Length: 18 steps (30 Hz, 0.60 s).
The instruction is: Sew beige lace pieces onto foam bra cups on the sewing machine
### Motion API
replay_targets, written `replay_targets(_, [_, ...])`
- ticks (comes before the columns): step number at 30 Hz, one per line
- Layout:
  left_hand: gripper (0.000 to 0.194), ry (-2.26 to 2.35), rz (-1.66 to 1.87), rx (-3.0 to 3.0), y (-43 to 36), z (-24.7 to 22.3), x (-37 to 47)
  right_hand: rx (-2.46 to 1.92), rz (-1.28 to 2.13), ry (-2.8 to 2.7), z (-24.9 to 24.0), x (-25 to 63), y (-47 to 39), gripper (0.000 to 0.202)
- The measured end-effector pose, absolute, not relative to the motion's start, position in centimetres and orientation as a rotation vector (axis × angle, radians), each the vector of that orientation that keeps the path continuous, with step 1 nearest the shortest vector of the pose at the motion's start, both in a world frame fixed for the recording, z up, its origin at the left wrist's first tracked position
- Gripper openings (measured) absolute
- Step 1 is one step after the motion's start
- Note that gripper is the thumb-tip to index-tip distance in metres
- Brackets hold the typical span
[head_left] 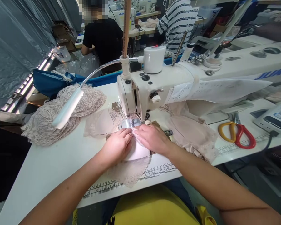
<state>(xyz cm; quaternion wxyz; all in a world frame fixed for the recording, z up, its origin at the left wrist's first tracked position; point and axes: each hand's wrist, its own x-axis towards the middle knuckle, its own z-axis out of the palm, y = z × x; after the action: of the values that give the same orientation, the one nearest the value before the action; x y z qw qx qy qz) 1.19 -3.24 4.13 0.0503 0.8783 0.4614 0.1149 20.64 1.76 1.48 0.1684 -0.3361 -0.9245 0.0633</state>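
Note:
Under the needle area of a white sewing machine [145,90] lies a pale pink bra cup [138,152], its sheer lace edge [133,172] hanging toward the table's front edge. My left hand [118,144] is closed on the cup's left side, fingertips just in front of the presser foot. From the right, my right hand [153,138] pinches the fabric close beside the left fingertips. The seam between the hands is partly hidden by the fingers. Left of the needle, another lace-edged cup piece [103,122] rests flat on the table.
A stack of lace pieces [53,123] sits at the left beneath a bendable lamp [69,109]. More cup pieces [189,129] lie right of the needle. Scissors [236,134] with yellow and red handles lie farther right. A ruler strip [154,171] runs along the front edge. Two people sit beyond.

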Motion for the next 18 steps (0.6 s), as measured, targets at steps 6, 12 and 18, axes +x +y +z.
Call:
replay_targets(6, [0.037,1.432,0.249,2.669,-2.2,3.0,0.3,-1.016,0.184,-2.649,1.7,20.4,1.8,0.021])
replay_targets(12, [0.049,1.396,0.206,2.669,-1.2,3.4,-0.3,-1.103,0.242,-2.643,1.8,20.2,1.9,0.02])
replay_targets(18, [0.054,1.29,0.145,2.704,0.0,3.5,-0.6,-1.157,0.202,-2.643,1.8,20.0,2.0,0.02])
